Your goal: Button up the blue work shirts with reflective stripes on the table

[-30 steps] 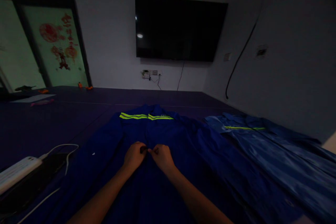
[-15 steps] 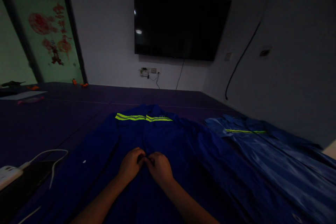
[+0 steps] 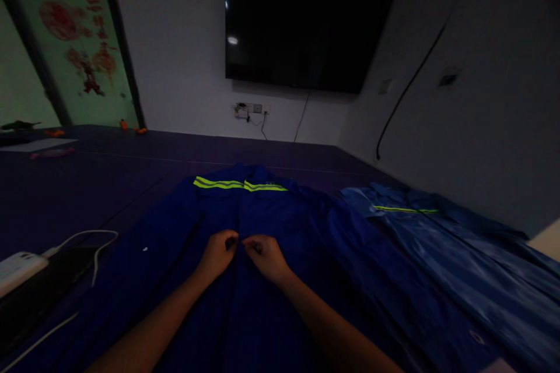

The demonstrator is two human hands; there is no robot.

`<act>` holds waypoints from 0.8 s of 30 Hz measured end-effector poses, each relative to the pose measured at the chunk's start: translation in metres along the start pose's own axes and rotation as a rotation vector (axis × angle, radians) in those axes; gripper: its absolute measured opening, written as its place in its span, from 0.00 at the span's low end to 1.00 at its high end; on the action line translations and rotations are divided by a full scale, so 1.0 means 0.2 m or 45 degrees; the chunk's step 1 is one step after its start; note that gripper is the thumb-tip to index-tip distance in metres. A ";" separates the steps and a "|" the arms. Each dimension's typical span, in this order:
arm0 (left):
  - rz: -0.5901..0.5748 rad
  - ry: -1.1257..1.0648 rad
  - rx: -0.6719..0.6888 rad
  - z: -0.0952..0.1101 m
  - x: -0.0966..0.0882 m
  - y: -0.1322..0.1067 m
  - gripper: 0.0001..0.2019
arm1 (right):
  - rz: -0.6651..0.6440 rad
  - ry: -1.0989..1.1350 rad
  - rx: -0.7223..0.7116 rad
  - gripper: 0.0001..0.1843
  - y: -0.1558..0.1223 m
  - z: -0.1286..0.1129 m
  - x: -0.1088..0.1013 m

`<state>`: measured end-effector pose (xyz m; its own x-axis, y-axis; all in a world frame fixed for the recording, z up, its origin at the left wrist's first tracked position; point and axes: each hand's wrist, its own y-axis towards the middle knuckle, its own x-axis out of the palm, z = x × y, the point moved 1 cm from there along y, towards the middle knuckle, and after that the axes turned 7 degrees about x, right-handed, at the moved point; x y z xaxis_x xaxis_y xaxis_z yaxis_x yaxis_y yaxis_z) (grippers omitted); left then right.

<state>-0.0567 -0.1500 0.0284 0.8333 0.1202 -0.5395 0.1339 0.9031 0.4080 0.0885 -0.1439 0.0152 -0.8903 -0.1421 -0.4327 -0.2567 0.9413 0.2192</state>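
A dark blue work jacket [image 3: 271, 215] with yellow-green reflective stripes across its chest lies spread out in front of me, collar at the far end. At its front placket, my left hand [image 3: 220, 252] has its fingers pinched together on the cloth at the left side of the opening. Just across the placket, my right hand [image 3: 266, 255] is also closed in a pinch on the jacket's front edge. A small gap separates the two hands. Whatever small part lies between the fingertips is too dark to make out.
A lighter blue garment [image 3: 441, 245] with a yellow stripe lies to the right. At left are a white power strip [image 3: 21, 271], a white cable [image 3: 94, 232] and a dark flat object [image 3: 52, 285]. A television [image 3: 306, 23] hangs on the far wall.
My hands have moved slightly apart; before, their fingertips met at the placket. The view has tilted down a little. The jacket lies as it did.
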 end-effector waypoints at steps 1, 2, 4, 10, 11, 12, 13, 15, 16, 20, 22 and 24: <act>0.008 -0.014 0.002 0.00 0.00 0.00 0.08 | 0.003 -0.027 -0.006 0.11 0.00 0.00 0.00; 0.017 -0.021 0.008 0.00 0.00 0.00 0.08 | 0.009 -0.056 -0.017 0.11 0.00 0.00 0.00; 0.019 -0.026 0.023 0.00 0.00 0.00 0.07 | 0.026 -0.116 -0.053 0.11 0.01 -0.01 -0.01; -0.009 -0.029 0.038 0.01 0.00 0.00 0.07 | 0.112 -0.295 -0.104 0.08 0.01 0.00 0.00; -0.007 -0.037 0.035 0.01 -0.01 0.00 0.07 | 0.130 -0.312 -0.105 0.07 0.01 0.00 0.00; -0.006 -0.048 0.033 0.01 -0.01 0.00 0.06 | 0.146 -0.325 -0.110 0.07 0.01 0.00 0.00; -0.002 -0.061 0.031 0.01 -0.01 0.00 0.06 | 0.158 -0.336 -0.120 0.07 0.01 0.00 0.00; 0.002 -0.076 0.034 0.02 -0.01 -0.01 0.07 | 0.161 -0.365 -0.142 0.07 0.01 -0.01 -0.01; 0.001 -0.075 0.035 0.02 -0.01 -0.01 0.07 | 0.157 -0.386 -0.154 0.06 0.01 -0.01 -0.01; -0.012 -0.072 0.026 0.02 -0.01 -0.01 0.07 | 0.134 -0.446 -0.174 0.06 0.01 0.00 -0.02; -0.013 -0.075 0.017 0.01 -0.01 -0.01 0.07 | 0.132 -0.454 -0.165 0.05 0.02 0.00 -0.02; -0.012 -0.080 0.012 0.00 -0.01 -0.01 0.07 | 0.132 -0.461 -0.158 0.05 0.02 0.01 -0.01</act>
<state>-0.0574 -0.1524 0.0289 0.8642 0.0852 -0.4960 0.1467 0.9001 0.4103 0.0904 -0.1395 0.0159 -0.7292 0.0902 -0.6784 -0.2354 0.8977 0.3723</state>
